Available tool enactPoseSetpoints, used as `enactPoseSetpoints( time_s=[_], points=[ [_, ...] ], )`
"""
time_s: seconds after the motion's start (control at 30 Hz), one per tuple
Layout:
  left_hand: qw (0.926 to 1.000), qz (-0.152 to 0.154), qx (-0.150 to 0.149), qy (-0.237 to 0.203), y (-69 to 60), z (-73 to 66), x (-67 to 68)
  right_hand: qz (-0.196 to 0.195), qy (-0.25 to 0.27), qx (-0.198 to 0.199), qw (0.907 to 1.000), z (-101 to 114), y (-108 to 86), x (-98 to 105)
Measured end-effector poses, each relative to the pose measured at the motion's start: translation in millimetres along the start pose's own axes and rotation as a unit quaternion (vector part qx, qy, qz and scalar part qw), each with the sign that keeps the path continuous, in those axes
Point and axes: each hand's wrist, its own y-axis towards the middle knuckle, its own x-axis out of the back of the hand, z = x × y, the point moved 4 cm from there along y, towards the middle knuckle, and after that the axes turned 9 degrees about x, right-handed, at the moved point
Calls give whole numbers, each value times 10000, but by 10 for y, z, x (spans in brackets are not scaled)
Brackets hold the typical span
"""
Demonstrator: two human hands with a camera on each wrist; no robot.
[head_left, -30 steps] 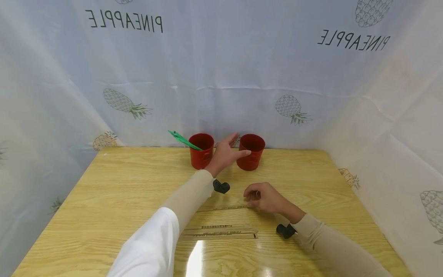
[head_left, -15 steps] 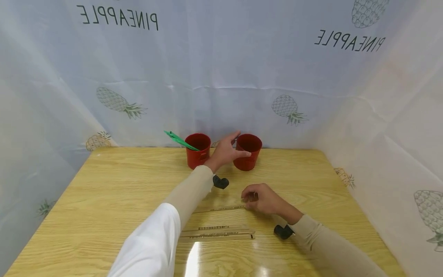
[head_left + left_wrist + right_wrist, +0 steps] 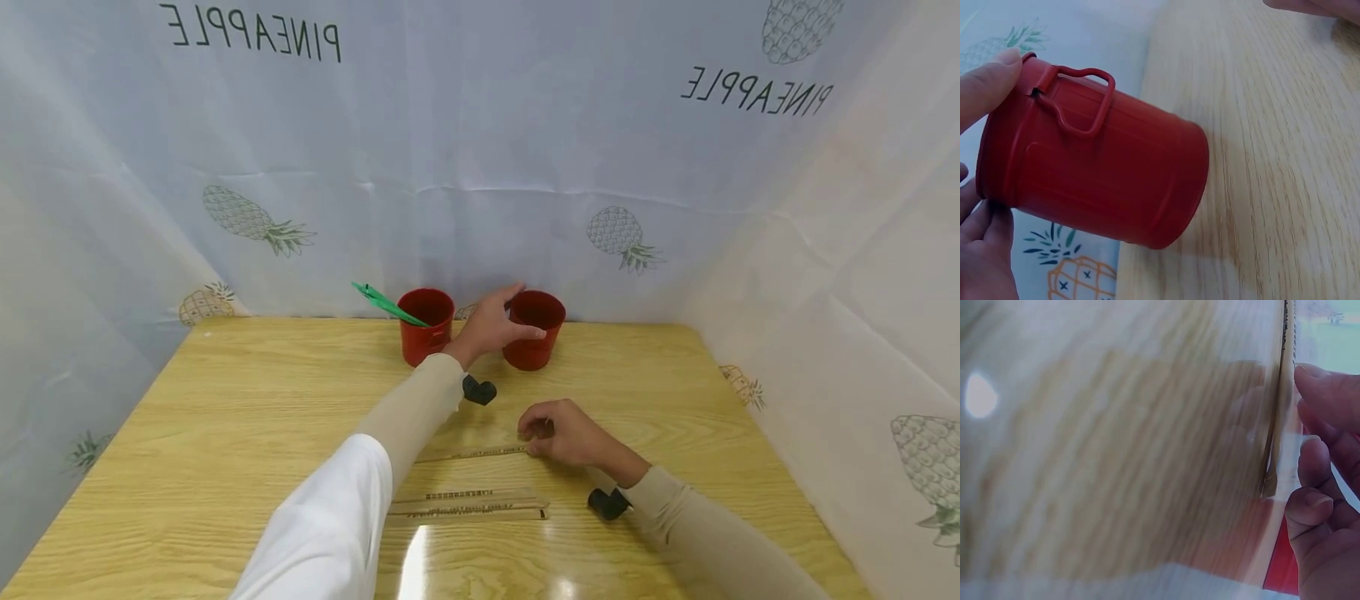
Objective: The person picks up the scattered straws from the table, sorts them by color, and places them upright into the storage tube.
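Red bucket (image 3: 536, 353) could tip if your left hand (image 3: 491, 327), fingers clamped on its rim, jerks; slim stick (image 3: 480, 454) could escape your right hand (image 3: 567, 432), whose fingers' closure I cannot tell

Looks forward and down from the head, far enough back to fit most of the table (image 3: 637, 375) and cloth (image 3: 480, 125). From the left wrist, tipped sideways, looks from very near at a red cup (image 3: 1104, 165), also seen from the head. From the right wrist, looks close over the table at a thin stick (image 3: 1281, 406), also seen from the head.
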Motion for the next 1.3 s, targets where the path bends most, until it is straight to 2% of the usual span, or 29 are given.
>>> enactPoseSetpoints(
  time_s=[0.53, 0.9, 1.1, 1.3],
  points=[
    [9990, 383, -58, 204, 44, 32, 34, 87, -47, -27, 9999, -14, -35, -45],
    [9997, 226, -41, 104, 77, 65, 37, 265, -67, -42, 9996, -24, -13, -50],
    [9997, 225, -110, 62, 74, 63, 35, 496, -406, 100, 9979, 5, -18, -51],
    [9996, 229, -168, 87, 69, 64, 29, 891, -926, 376, 9910, 50, -42, -65]
  ],
)
